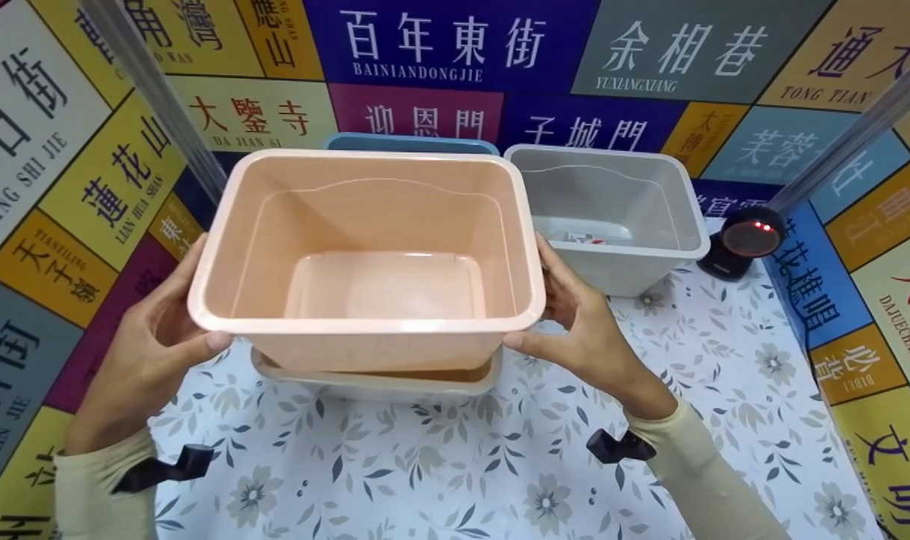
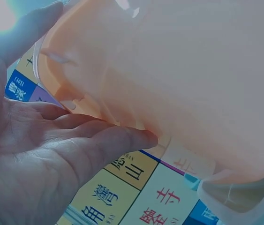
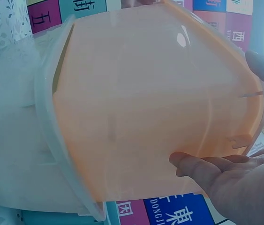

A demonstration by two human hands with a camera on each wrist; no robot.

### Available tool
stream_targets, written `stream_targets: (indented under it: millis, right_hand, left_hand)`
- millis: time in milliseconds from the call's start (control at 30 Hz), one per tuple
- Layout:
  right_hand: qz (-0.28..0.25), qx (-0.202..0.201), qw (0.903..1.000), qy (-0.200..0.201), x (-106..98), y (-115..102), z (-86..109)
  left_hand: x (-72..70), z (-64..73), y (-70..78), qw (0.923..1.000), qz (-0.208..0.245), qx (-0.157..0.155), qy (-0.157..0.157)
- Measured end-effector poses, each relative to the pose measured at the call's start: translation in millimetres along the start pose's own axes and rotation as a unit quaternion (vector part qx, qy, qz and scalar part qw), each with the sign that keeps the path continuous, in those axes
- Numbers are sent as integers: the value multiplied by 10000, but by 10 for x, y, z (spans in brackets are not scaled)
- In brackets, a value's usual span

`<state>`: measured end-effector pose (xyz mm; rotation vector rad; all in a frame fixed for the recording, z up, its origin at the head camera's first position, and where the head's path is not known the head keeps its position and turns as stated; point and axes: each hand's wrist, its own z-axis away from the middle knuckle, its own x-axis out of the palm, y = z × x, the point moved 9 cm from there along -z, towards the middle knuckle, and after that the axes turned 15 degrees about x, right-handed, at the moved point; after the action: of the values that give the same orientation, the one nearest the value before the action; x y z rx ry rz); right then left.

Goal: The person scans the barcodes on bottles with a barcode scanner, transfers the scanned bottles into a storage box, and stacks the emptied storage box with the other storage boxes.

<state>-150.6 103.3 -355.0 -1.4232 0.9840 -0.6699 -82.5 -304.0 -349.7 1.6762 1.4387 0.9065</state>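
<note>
A peach plastic bin (image 1: 368, 325), upright with its opening facing the head camera, is held between both hands. My left hand (image 1: 143, 349) grips its left end, the thumb at the front corner of the rim and the fingers under the rim on the side wall. At the opposite end my right hand (image 1: 593, 334) grips likewise, with its fingertips against the wall in the right wrist view. Below is a pale, whitish bin (image 1: 379, 388); the peach bin's bottom sits within its rim (image 3: 45, 101). Inside, the peach bin shows a bare floor.
Behind the peach bin, a blue bin (image 1: 409, 141) is mostly hidden. A grey bin (image 1: 620, 274) with a small packet (image 1: 584, 238) inside stands at right, beside a black device with red lights (image 1: 747, 236). Sign-printed walls surround the flower-patterned table (image 1: 424, 480); clear posts rise at the back corners.
</note>
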Motion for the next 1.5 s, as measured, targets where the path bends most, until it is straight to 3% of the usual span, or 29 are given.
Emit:
stream_targets:
  millis: [567,933,1167,1500]
  right_hand:
    - [-7,-74,10000,-42,62,57,40]
    - [41,2,10000,0,97,133,65]
    - [-85,11,10000,-39,126,194,85]
    - [-295,181,9994,-89,167,293,99]
  left_hand:
    - [-1,29,-121,9982,456,309,-244]
    - [-16,96,-204,9983,479,192,-275]
    - [-47,127,-316,9995,274,-94,-151]
    - [-59,168,-392,9985,499,-133,-203]
